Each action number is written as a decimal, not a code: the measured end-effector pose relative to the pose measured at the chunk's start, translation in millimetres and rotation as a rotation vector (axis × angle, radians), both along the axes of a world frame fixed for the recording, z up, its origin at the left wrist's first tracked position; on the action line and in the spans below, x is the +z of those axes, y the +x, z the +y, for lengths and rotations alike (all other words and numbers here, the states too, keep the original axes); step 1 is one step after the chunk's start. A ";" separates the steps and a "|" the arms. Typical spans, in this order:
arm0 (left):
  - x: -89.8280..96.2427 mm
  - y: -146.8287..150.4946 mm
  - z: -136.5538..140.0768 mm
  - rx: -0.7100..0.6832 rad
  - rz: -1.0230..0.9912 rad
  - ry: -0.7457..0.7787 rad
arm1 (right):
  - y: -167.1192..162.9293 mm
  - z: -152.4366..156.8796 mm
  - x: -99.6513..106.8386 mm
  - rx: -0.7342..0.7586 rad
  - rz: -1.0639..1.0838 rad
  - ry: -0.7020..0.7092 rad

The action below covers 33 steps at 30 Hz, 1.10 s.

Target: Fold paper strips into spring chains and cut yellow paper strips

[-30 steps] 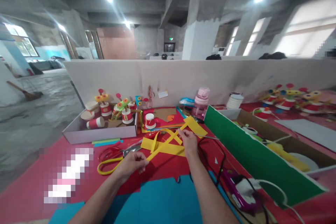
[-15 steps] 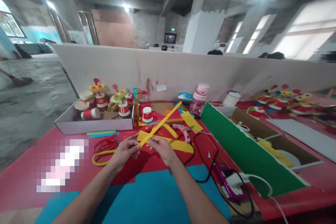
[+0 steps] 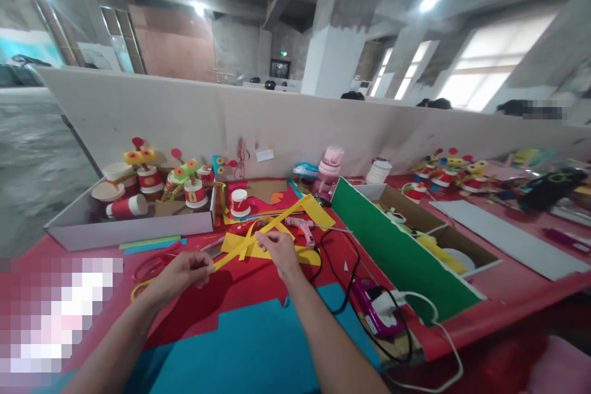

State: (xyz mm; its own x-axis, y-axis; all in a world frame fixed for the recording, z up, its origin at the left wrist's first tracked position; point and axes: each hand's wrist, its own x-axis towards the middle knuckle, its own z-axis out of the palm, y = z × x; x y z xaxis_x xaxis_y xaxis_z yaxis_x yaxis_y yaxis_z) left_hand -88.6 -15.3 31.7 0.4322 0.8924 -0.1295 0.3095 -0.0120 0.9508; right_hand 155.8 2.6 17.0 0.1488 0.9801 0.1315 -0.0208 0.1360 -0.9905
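Note:
My left hand (image 3: 187, 274) pinches the lower end of a long yellow paper strip (image 3: 281, 217) between thumb and fingers. That strip slants up and away to the right over the red table cover. My right hand (image 3: 281, 253) is closed in a pinch at the strip, about midway along. A second narrow yellow strip seems to cross it there; the fingers partly hide the join. Wider yellow paper pieces (image 3: 307, 255) lie beneath. A pink glue gun (image 3: 302, 228) rests just beyond my right hand. Red-handled scissors (image 3: 154, 260) lie by my left hand, partly covered.
Blue paper sheets (image 3: 221, 351) lie under my forearms. At left stands a white box (image 3: 133, 229) with paper-cup figures. A green-sided box (image 3: 397, 246) and a purple power strip (image 3: 373, 308) with cables are on the right. A white partition (image 3: 184, 114) closes off the back.
My hands have moved apart, the left one drawing left and toward me along the strip. The strip's far end has dropped lower. The view has turned to the right.

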 end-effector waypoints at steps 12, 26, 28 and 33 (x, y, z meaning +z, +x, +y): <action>5.5 -44.2 6.5 -0.160 0.182 -0.031 | 41.2 21.1 7.0 -0.173 -0.011 0.120; 23.2 -63.7 0.4 -0.143 0.184 -0.127 | 67.1 29.9 -3.2 -0.356 0.170 0.099; 21.2 -63.5 3.0 -0.091 0.148 -0.103 | 70.0 29.8 -1.7 -0.430 0.288 0.098; 8.6 -37.5 7.5 0.139 -0.069 -0.009 | 34.3 15.8 -8.6 -0.146 0.296 -0.014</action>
State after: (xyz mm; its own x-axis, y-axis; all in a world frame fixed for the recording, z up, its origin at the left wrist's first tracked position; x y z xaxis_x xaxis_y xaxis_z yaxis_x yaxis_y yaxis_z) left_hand -126.2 -7.8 40.3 0.3128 0.9432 -0.1122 0.2411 0.0354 0.9698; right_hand 190.1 18.4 8.4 0.3176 0.9470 0.0486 -0.2892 0.1456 -0.9461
